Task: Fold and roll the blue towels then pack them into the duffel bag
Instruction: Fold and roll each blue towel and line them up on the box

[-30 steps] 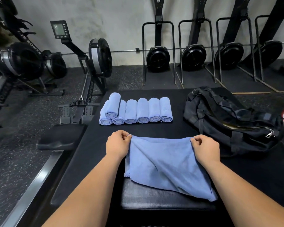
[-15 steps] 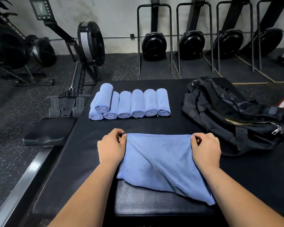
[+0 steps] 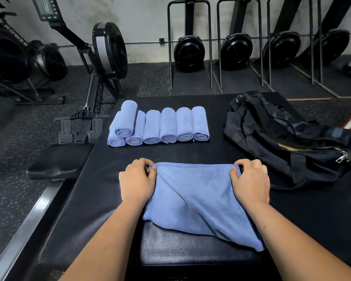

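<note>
Pinching the far corners of the towel [image 3: 195, 195], the left hand [image 3: 138, 179] and right hand [image 3: 251, 182] stretch its edge flat on the table [image 3: 211, 151] mid-frame, probably squaring a fold; rolls [image 3: 158, 124] wait above, bag [image 3: 288, 138] at right.

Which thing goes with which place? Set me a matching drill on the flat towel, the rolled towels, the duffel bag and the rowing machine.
Things:
1. flat towel
2. rolled towels
3. duffel bag
4. rowing machine

Places:
A. right side of the mat, zip partly open
B. on the floor, left of the mat
C. nearest the camera, pinched at its far corners by the left hand and right hand
D. in a row at the mat's far side, one resting on top

Pairs: 1-C, 2-D, 3-A, 4-B
</note>
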